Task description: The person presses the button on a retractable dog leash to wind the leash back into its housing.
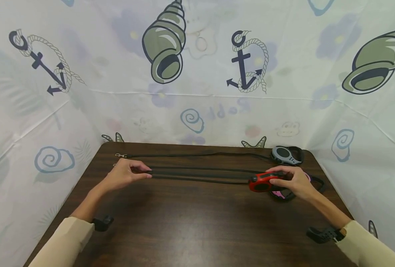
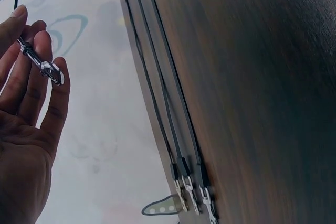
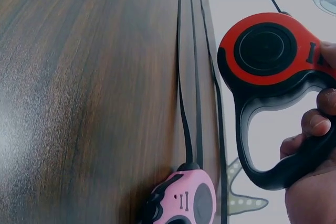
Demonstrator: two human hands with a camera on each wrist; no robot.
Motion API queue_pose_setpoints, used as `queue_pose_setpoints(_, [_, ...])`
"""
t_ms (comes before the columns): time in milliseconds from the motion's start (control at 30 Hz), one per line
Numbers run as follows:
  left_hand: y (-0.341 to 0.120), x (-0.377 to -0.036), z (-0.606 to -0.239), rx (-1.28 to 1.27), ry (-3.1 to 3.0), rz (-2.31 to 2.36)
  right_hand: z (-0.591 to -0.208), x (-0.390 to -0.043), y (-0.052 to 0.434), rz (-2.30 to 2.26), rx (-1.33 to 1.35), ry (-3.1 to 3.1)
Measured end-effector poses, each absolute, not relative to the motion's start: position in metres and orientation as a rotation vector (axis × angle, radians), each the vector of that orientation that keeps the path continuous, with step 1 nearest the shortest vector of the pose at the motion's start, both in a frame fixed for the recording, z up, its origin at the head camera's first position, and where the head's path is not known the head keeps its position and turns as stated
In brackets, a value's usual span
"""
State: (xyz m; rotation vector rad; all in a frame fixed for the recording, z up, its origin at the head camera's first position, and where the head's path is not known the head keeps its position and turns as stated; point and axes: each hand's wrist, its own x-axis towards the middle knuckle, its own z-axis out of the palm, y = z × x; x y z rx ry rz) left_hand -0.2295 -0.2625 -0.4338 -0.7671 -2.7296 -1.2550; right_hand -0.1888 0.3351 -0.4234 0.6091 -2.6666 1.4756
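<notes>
My right hand grips a red and black retractable dog leash, its fingers round the black loop handle in the right wrist view. The leash's thin black cord runs left across to my left hand. There, thumb and fingers pinch the cord's end beside its silver snap hook, which lies over the fingers. A pink and black retractable leash lies on the table, partly hidden behind the right hand in the head view. Farther back rests a grey and black leash, its cord drawn out leftward.
Three cords lie nearly parallel on the dark wooden table, their snap hooks together at the left end. A printed white cloth rises behind and on both sides of the table.
</notes>
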Motion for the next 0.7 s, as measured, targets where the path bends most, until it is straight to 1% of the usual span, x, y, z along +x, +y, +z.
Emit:
queue_pose_setpoints(200, [-0.254, -0.230, -0.434, -0.784, -2.719, -1.240, -0.423, -0.190, 0.331, 1.550, 0.641, -2.647])
queue_pose_setpoints(467, [-0.244, -0.231, -0.435, -0.818, -2.691, -1.280, -0.424, -0.191, 0.322, 1.600, 0.595, -2.674])
queue_pose_setpoints(700, [-0.232, -0.232, -0.435, -0.871, -2.668, -1.301, -0.428, -0.193, 0.313, 1.578, 0.618, -2.670])
